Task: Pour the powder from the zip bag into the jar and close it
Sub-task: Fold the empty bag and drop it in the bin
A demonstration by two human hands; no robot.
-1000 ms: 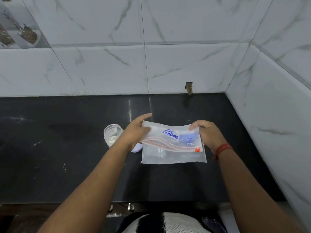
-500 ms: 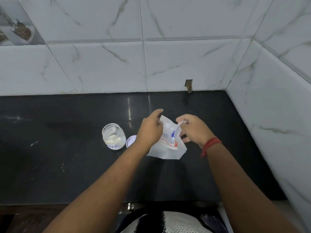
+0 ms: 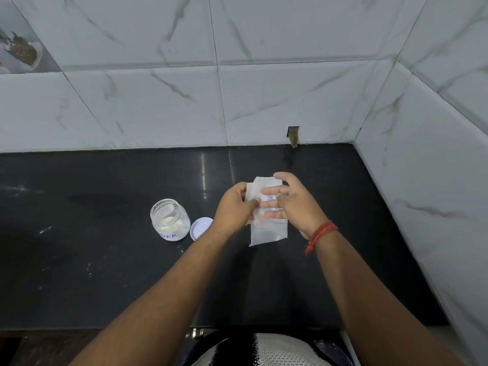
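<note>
Folded zip bag held in both hands over a glossy black tabletop [image 3: 79, 273].

Left of centre stands a round clear jar [image 3: 170, 220], open, with white powder at the bottom; its flat white lid [image 3: 200, 227] lies just beside it. The left hand [image 3: 233, 207] pinches the crinkled, translucent zip bag [image 3: 266, 231]; the right hand [image 3: 295, 204] presses spread fingers on the fold. A red thread band [image 3: 320, 235] circles the right wrist. Marbled white tiles [image 3: 290, 96] behind.

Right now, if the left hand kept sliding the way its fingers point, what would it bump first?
The left hand points right, at the folded bag it already pinches. Just past that are the right hand fingers, probably touching already.
</note>
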